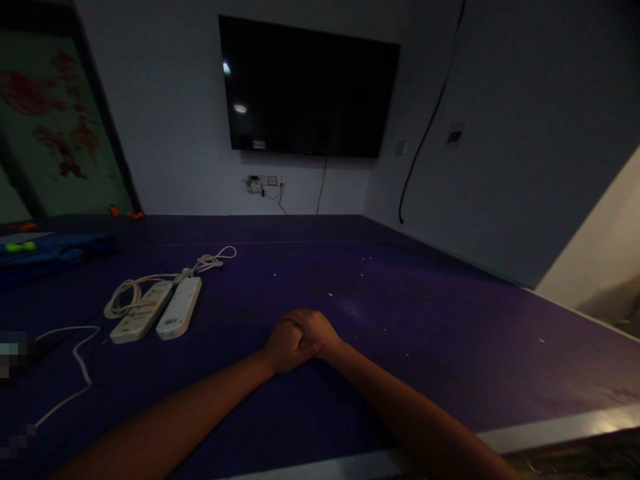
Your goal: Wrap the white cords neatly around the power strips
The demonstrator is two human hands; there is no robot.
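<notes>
Resting on the dark purple worktop [425, 320], near its pale front edge: left hand [283, 347] and right hand [317, 331], clasped together, fingers closed over each other and gripping nothing else. Off to the left, well apart from them, two white power strips [140, 317] side by side, coiled cords [131, 288] just behind. Nearer, a loose white cable [80, 363]. Further back, a blue case [55, 250]. On the far wall — a dark television [307, 87] above wall sockets [263, 181].

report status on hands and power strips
Clasped together on table: left hand, right hand, holding nothing. Two power strips untouched to their left. Loose white cable farther left.
</notes>
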